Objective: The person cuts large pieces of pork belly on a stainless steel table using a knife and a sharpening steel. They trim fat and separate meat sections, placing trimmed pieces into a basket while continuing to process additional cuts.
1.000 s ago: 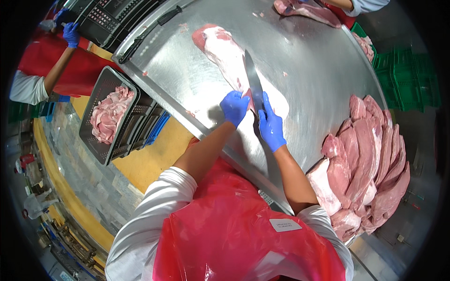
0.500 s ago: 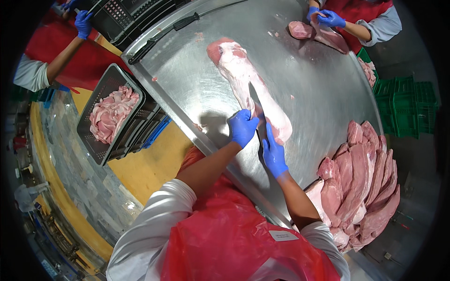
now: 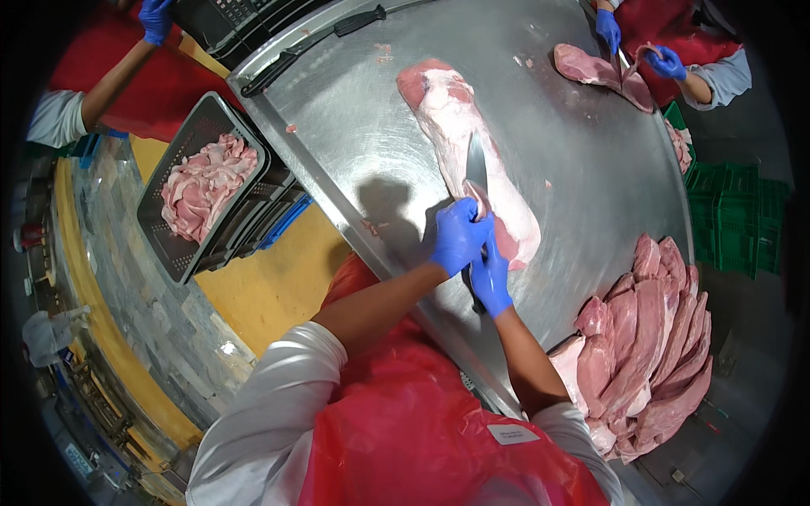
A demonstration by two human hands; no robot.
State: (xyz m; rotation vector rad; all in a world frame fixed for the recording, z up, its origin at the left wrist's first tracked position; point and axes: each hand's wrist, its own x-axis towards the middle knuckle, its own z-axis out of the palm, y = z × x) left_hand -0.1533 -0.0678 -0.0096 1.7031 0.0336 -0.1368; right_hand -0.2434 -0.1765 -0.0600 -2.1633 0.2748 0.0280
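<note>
A long pale pork loin with a fat-covered top lies slantwise on the steel table, its pinker end pointing away from me. My left hand, in a blue glove, is closed around a small flap of meat at the loin's near left side. Close beside it, my right hand, also gloved in blue, grips a knife. Its blade lies over the loin's top, tip pointing away from me; the handle is mostly hidden by my fingers.
A steel sharpening rod with black handle lies along the table's far left rim. Trimmed meat pieces fill a grey crate at left. Trimmed loins are piled at right. Co-workers stand far left and far right, one cutting meat.
My hands have come closer together, and the knife blade now points more straight away from me. A flap of meat shows at my left hand. At far right the co-worker's hands have moved apart.
</note>
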